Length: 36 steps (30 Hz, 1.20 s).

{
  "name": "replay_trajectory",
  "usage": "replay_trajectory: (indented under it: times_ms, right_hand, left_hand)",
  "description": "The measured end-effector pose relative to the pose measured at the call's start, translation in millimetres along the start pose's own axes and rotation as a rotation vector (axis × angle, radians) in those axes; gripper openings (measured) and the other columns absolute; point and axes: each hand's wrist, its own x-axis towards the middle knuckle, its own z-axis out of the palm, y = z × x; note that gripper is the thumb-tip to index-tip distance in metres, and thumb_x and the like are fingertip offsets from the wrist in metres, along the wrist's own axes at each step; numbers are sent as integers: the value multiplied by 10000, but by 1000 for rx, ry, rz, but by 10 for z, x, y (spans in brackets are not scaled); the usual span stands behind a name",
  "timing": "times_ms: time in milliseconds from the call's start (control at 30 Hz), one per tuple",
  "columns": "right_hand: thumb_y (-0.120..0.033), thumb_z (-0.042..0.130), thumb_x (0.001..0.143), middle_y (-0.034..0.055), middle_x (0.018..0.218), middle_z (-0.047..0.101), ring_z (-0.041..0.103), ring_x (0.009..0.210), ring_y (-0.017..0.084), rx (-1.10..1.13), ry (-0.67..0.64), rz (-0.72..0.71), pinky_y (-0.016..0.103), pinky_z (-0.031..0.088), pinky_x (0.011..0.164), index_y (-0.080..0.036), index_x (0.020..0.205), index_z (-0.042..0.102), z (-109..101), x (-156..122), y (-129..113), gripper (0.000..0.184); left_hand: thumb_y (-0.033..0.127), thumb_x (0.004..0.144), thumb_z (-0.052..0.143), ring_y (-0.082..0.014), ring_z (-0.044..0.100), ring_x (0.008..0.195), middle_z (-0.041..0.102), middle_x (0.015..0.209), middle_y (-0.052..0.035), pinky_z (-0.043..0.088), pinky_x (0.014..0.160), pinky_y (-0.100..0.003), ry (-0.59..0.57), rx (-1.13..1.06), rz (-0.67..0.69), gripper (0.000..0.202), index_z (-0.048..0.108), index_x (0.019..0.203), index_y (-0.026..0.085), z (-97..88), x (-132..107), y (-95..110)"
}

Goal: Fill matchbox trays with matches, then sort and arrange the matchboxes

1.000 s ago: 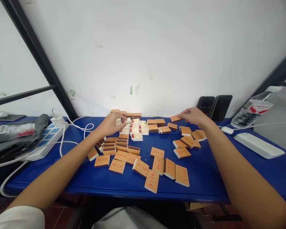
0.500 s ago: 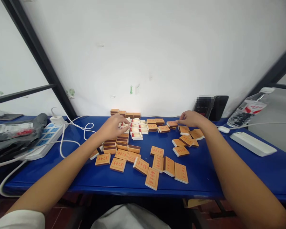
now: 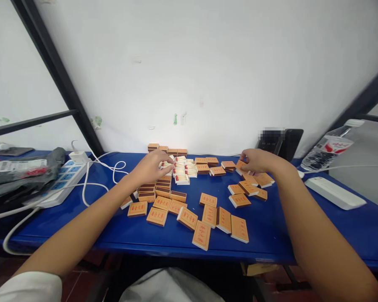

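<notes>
My left hand (image 3: 151, 167) is over a cluster of open matchbox trays (image 3: 182, 181) full of red-tipped matches. Its thumb and fingers are closed about one tray (image 3: 167, 162) at the cluster's left side, partly hiding it. To the right, my right hand (image 3: 258, 160) has its fingertips on a closed orange matchbox (image 3: 241, 167), gripped at its right end and slightly tilted. Several loose matchboxes (image 3: 248, 187) lie just in front of this hand. Small stacks of matchboxes (image 3: 202, 168) stand between the two hands.
Matchboxes with dark striking sides (image 3: 163, 191) are stacked near my left wrist; more (image 3: 200, 235) lie along the blue table's (image 3: 113, 235) front. A power strip (image 3: 64, 180) with white cables is left. Phones (image 3: 292, 144), a water bottle (image 3: 329, 147) and a white bar (image 3: 335, 193) are right.
My right hand has left the matchbox beside the small stacks and moved slightly right, onto another matchbox, which now sits raised. My left hand stays at the trays. The view has shifted slightly.
</notes>
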Motion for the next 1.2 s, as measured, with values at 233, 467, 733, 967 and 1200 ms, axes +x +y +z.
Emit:
replay_trajectory:
  times_ms: [233,467,733,967,1200]
  right_hand:
    - [-532,775,842,73,876,759,686,750,204,360,83,-555,270,521,605,-206,1055,779,85,-322,-506,388]
    - [-609,690,905,25,719,702,676,587,164,666,-103,-704,228,475,444,-194,1136,737,639,-491,-990,477]
    - [-600,724,890,2,706,684,612,549,120,722,-132,-721,229,501,495,-189,1139,746,688,-489,-1003,481]
    - [-573,880,736,-23,725,664,598,588,122,1098,34,-594,219,451,461,-214,996,601,832,-429,-1101,524]
    - [-538,927,671,-12,686,653,513,510,93,1105,20,-516,232,414,438,-187,881,669,854,-449,-1130,483]
  left_hand:
    - [370,968,667,-258,682,1075,759,1133,-87,539,945,-427,85,-39,50,278,711,1206,235,96,-27,153]
    - [436,935,736,-299,678,1133,725,1230,-136,552,984,-481,110,-10,182,479,638,1345,209,250,-76,376]
    - [366,958,714,-264,689,1107,739,1212,-104,562,963,-449,135,-85,176,375,651,1303,234,264,-81,358]
    - [325,883,781,-256,715,969,769,1070,-97,587,852,-425,357,-24,92,325,691,1161,183,333,-80,343]
    - [240,822,823,-263,730,942,788,1039,-86,591,834,-433,378,-21,95,359,706,1154,174,404,-80,295]
